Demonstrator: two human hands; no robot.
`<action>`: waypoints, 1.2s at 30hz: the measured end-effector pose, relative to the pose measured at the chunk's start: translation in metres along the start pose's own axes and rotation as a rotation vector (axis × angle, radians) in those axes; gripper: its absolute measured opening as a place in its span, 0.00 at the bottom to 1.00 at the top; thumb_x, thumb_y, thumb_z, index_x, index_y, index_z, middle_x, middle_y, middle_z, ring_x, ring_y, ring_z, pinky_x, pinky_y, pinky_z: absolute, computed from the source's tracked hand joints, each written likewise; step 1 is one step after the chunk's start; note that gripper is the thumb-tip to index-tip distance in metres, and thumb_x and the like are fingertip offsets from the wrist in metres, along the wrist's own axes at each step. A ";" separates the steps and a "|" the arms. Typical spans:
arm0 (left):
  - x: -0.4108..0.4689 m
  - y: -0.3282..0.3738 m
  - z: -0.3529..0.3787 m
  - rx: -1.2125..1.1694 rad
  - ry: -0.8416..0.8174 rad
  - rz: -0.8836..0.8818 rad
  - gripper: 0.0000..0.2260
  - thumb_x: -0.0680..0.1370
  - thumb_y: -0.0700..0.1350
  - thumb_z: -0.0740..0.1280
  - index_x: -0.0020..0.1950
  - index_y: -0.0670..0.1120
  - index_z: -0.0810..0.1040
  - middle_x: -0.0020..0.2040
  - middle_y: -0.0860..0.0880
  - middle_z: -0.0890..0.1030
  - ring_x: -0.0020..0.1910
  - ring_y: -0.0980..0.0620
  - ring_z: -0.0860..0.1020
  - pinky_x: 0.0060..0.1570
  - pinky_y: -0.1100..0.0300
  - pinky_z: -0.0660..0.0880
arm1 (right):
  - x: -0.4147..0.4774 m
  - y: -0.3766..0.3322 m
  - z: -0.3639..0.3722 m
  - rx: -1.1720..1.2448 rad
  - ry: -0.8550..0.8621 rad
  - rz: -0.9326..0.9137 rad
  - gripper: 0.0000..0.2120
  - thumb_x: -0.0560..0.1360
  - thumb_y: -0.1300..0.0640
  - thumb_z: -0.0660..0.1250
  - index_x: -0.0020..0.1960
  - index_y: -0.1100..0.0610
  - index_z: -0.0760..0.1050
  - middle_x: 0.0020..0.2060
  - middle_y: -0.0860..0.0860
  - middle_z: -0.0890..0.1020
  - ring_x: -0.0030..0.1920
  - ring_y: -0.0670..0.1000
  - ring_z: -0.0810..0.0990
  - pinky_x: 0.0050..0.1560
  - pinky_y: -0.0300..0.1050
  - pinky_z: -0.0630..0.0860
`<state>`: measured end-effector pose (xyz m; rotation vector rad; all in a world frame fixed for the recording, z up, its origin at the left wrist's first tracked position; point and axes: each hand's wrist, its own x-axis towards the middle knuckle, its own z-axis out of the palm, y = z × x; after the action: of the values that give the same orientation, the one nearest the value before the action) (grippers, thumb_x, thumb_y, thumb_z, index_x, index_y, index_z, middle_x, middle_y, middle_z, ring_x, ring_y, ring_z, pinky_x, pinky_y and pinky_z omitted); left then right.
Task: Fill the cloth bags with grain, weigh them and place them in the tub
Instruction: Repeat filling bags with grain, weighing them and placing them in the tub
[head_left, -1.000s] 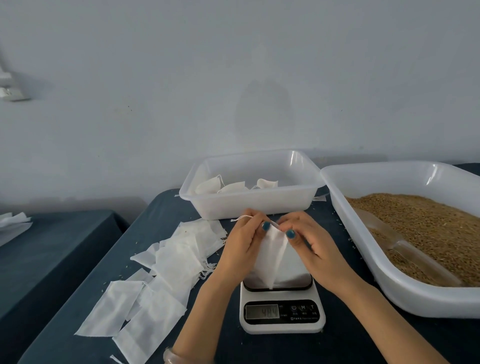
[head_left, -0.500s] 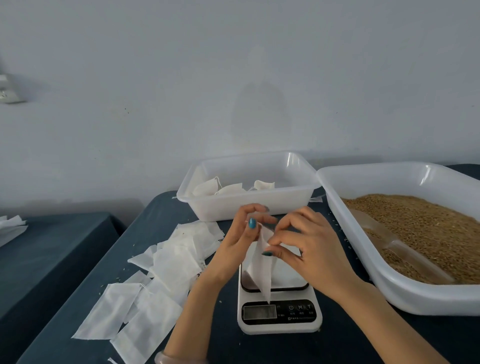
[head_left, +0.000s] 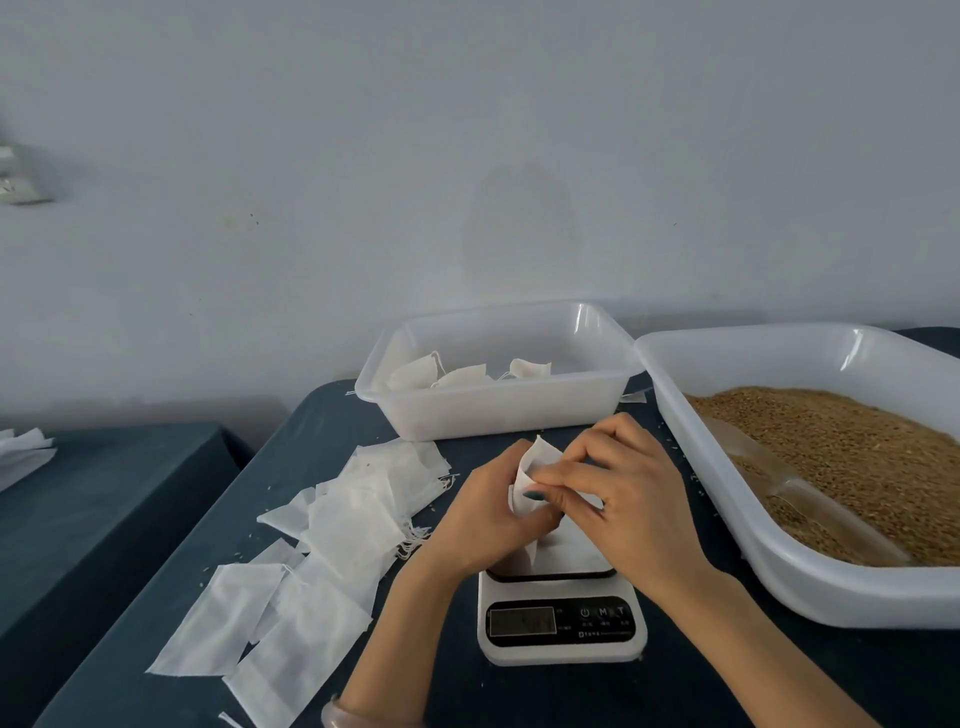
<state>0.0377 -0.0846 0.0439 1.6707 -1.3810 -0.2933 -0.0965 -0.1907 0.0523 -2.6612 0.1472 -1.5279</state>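
Both hands work one empty white cloth bag (head_left: 535, 460) above the white kitchen scale (head_left: 563, 626). My left hand (head_left: 485, 512) grips the bag's left side. My right hand (head_left: 618, 493) pinches its mouth from the right, fingers curled over the cloth. The bag's lower part hangs down onto the scale platform. Behind the hands stands a clear plastic tub (head_left: 498, 410) holding three filled bags (head_left: 462, 375). At the right a large white tray (head_left: 737, 525) holds brown grain (head_left: 852, 457) with a clear scoop (head_left: 789, 493) lying in it.
A loose pile of flat empty cloth bags (head_left: 337, 525) is spread on the dark blue tablecloth (head_left: 291, 447) to the left of the scale. A second dark table (head_left: 93, 499) with white cloth on its left edge stands further left. A pale wall rises behind.
The bag was held stretched by its top corners over the scale; both hands have since closed in together and now bunch its mouth. The view has shifted slightly.
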 end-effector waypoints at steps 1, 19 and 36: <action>0.000 -0.001 0.001 0.014 0.007 0.009 0.11 0.72 0.49 0.69 0.51 0.46 0.74 0.44 0.49 0.80 0.44 0.47 0.78 0.47 0.41 0.76 | -0.001 0.000 0.000 -0.004 -0.010 0.018 0.07 0.73 0.48 0.71 0.48 0.49 0.85 0.38 0.45 0.80 0.44 0.50 0.76 0.41 0.46 0.76; 0.003 -0.021 0.004 0.125 0.101 -0.073 0.16 0.71 0.53 0.70 0.54 0.48 0.71 0.47 0.53 0.78 0.45 0.55 0.75 0.45 0.52 0.76 | 0.031 0.044 -0.043 -0.078 -0.182 0.510 0.18 0.80 0.48 0.53 0.60 0.52 0.77 0.45 0.48 0.81 0.49 0.53 0.76 0.43 0.46 0.72; 0.004 -0.025 0.002 0.067 0.178 -0.101 0.16 0.73 0.46 0.73 0.48 0.62 0.68 0.45 0.59 0.77 0.43 0.62 0.75 0.37 0.71 0.71 | 0.017 0.137 -0.082 -0.472 -1.239 1.006 0.24 0.82 0.47 0.58 0.70 0.63 0.68 0.58 0.56 0.78 0.52 0.52 0.79 0.51 0.42 0.75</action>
<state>0.0540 -0.0908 0.0250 1.7800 -1.1890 -0.1527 -0.1652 -0.3300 0.0928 -2.5037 1.4990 0.4979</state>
